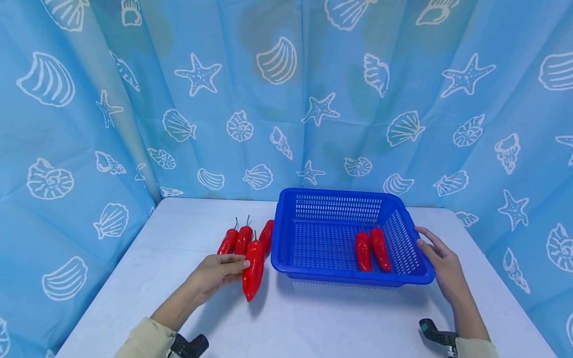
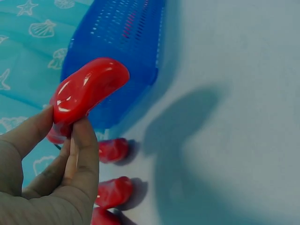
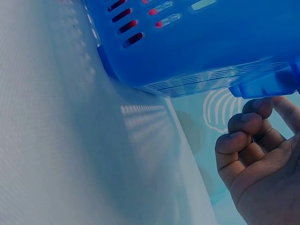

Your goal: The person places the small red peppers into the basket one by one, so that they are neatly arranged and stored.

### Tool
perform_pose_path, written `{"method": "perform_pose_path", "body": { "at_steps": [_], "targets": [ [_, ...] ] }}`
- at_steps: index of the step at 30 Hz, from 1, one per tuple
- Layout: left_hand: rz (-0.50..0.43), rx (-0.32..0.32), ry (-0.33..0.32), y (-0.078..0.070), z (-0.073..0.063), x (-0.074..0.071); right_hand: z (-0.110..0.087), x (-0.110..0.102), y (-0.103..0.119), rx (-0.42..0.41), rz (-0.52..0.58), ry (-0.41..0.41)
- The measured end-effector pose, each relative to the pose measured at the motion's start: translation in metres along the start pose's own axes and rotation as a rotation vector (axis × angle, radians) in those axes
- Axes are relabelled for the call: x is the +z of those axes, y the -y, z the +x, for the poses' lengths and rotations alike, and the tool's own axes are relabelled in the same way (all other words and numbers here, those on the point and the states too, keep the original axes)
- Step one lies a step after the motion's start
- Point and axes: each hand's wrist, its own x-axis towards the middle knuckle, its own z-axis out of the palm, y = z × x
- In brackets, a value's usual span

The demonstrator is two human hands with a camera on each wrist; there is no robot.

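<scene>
My left hand (image 1: pixel 214 276) pinches a red chili pepper (image 1: pixel 253 272) between thumb and fingers, left of the blue plastic basket (image 1: pixel 340 276). The pepper's tip points down toward me, and its dark stem is at the top. Behind it three more red peppers (image 1: pixel 228 241) lie on the table, partly hidden by the hand and the held pepper. Two red peppers (image 1: pixel 363 252) lie side by side in the right part of the basket. My right hand (image 1: pixel 447 271) holds the basket's right rim, its other fingers curled below in the right wrist view.
A white table (image 1: pixel 340 323) lies under everything. Blue curtains (image 1: pixel 313 99) with white shell and starfish prints hang behind and at both sides. A dark strap device (image 1: pixel 190 345) sits on the left wrist, another (image 1: pixel 436 334) on the right.
</scene>
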Motion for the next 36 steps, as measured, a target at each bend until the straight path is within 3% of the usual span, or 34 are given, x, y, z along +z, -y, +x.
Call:
{"method": "perform_pose_path", "body": {
  "at_steps": [16, 31, 36],
  "targets": [
    [-0.045, 0.058, 0.029, -0.023, 0.0, 0.007, 0.001, 0.001, 0.001, -0.016, 0.013, -0.003],
    [-0.085, 0.068, 0.077, -0.048, 0.015, 0.029, 0.0, -0.001, 0.002, 0.008, 0.022, -0.004],
    [-0.057, 0.069, 0.07, -0.053, 0.019, 0.035, 0.0, 0.0, 0.003, 0.004, 0.019, -0.004]
  ]
}}
